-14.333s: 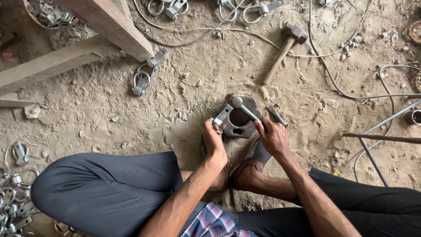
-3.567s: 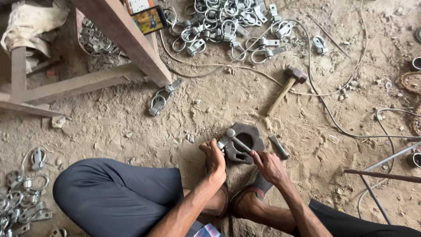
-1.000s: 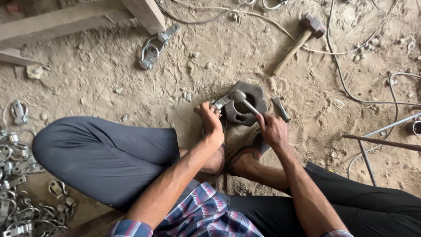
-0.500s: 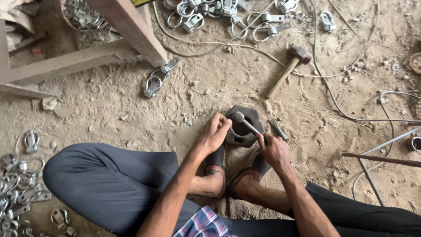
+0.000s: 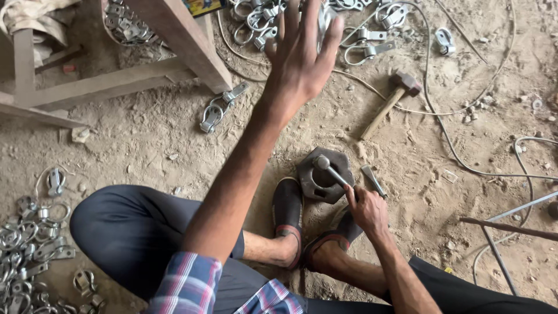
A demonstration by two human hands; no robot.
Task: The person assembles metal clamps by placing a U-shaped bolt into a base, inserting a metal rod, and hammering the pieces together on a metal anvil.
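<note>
Seen from the head camera, the ground is packed, dusty earth strewn with pebbles, thin wire [image 5: 465, 110] looping across it, and a wooden frame [image 5: 174, 40] at the upper left. The right hand [image 5: 367, 210] is closed around a short metal rod [image 5: 331, 171], its head resting in the hexagonal metal block [image 5: 317, 174], which sits just beyond the two shoes [image 5: 288, 212]. The left hand [image 5: 302, 52] is raised with fingers spread and holds nothing, over a heap of metal clamps [image 5: 372, 35] at the top edge. A hammer [image 5: 389, 102] lies beside bare dirt at right; more clamps crowd the left edge.
</note>
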